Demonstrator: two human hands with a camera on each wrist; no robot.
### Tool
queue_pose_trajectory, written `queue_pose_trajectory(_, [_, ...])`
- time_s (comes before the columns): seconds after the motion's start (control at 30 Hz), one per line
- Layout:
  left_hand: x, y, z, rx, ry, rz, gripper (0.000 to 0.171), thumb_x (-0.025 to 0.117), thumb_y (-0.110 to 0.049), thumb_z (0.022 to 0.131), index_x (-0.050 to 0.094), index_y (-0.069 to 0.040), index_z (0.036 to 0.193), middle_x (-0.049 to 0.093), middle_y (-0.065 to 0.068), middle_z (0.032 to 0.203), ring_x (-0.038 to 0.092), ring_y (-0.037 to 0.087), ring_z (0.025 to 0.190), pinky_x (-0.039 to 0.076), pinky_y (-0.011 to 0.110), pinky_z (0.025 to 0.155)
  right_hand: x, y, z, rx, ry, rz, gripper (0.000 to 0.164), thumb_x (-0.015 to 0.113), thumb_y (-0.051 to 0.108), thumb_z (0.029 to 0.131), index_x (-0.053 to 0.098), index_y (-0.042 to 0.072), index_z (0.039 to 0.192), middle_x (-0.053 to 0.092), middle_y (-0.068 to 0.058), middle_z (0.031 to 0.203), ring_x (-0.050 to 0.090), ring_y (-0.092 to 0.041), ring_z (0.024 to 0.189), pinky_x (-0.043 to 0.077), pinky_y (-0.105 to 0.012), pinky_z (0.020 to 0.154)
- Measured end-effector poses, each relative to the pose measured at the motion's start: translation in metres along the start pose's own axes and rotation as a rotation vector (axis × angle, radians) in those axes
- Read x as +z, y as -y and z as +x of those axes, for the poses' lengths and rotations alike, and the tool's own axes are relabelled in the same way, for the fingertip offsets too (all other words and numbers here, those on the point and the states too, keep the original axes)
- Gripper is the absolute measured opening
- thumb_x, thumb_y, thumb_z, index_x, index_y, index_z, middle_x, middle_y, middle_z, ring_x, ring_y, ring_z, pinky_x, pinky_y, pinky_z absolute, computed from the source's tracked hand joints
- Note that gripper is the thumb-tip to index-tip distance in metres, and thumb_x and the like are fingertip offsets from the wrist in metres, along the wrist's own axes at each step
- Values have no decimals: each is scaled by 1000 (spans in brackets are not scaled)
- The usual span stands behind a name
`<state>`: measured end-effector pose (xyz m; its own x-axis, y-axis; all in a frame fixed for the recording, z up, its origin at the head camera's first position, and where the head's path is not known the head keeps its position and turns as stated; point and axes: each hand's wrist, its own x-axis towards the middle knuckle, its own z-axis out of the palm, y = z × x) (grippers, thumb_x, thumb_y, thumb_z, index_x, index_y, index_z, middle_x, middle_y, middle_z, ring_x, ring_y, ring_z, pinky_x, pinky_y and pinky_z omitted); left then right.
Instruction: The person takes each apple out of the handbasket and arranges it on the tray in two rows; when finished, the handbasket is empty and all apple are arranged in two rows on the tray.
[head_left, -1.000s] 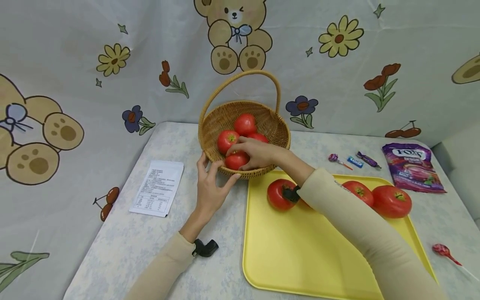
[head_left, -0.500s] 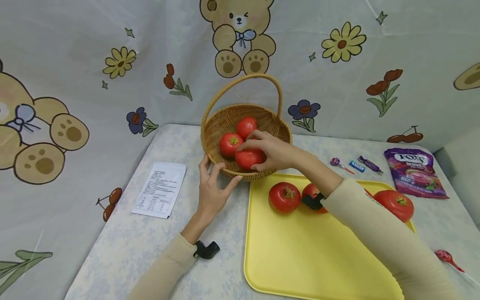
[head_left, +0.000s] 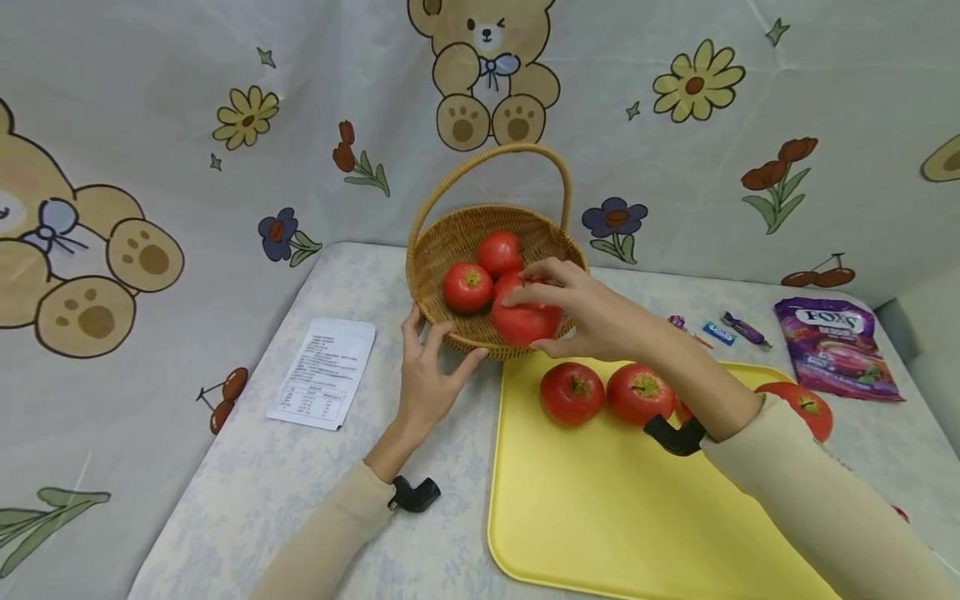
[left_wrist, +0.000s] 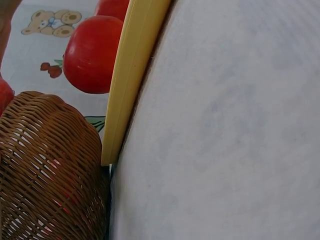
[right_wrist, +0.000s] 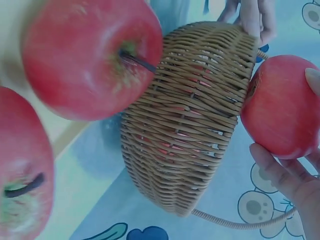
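Note:
In the head view my right hand grips a red apple over the front rim of a wicker basket. The right wrist view shows that apple between thumb and fingers, right at the rim. My left hand holds the basket's front left rim with its fingertips, thumb spread along the front. Behind the gripped fruit, more red apples lie inside, one partly hidden. The left wrist view catches the basket's woven side.
A yellow tray right of the basket bears several apples, some partly covered by my right arm. A purple candy bag and small wrapped sweets lie at the back right. A white printed packet lies on the left.
My right hand has drawn the apple to the right and up, from among the others inside the basket to above its front rim. The left hand stays at the rim.

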<state>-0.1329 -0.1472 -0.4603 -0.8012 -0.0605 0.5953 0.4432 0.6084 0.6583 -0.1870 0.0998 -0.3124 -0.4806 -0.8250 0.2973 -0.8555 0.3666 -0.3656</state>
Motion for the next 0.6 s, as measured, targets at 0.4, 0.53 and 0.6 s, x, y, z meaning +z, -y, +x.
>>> queue_pose_trajectory(0.4, [2, -1, 0, 3, -10, 13, 49, 76, -44, 85, 59, -8, 112, 25, 27, 151, 36, 39, 138, 46, 57, 98, 11, 20, -58, -39, -74, -12, 56, 86, 15, 73, 63, 23, 124, 47, -15, 137, 43, -30, 126, 52, -47, 90])
queue_pose_trajectory(0.53, [1, -1, 0, -5, -1, 11, 48, 76, -44, 84, 58, -11, 114, 25, 26, 151, 35, 39, 138, 44, 56, 100, 25, 26, -82, -3, -71, -13, 60, 88, 16, 71, 62, 26, 124, 48, -12, 138, 45, -28, 126, 55, -45, 87])
queue_pose_trajectory(0.6, [1, -1, 0, -9, 1, 8, 49, 77, -44, 84, 58, -9, 114, 24, 26, 151, 34, 38, 139, 43, 56, 101, 32, 30, -94, 27, -60, -11, 61, 88, 18, 70, 62, 29, 125, 47, -10, 138, 46, -25, 126, 56, -44, 86])
